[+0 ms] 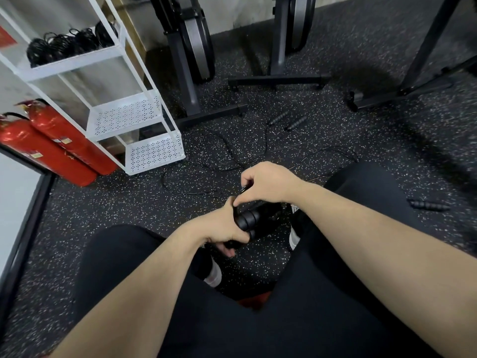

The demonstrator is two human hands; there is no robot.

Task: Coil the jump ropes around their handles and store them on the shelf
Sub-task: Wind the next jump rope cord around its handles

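The left hand (227,228) is wrapped around a pair of ribbed black jump-rope handles (249,219). The right hand (265,180) pinches the thin black cord (242,189) just above them. More black cord (188,171) trails over the speckled rubber floor (129,202) (two loose handles (287,121) beyond). Coiled black ropes (69,45) sit on the white metal shelf (77,60).

Left hand (227,228) gripping black handles (249,218), right hand (265,180) pinching rope above, loose rope (191,174) on floor

handles (247,219): ends hidden by hands | extinguisher (38,148): cut by left edge
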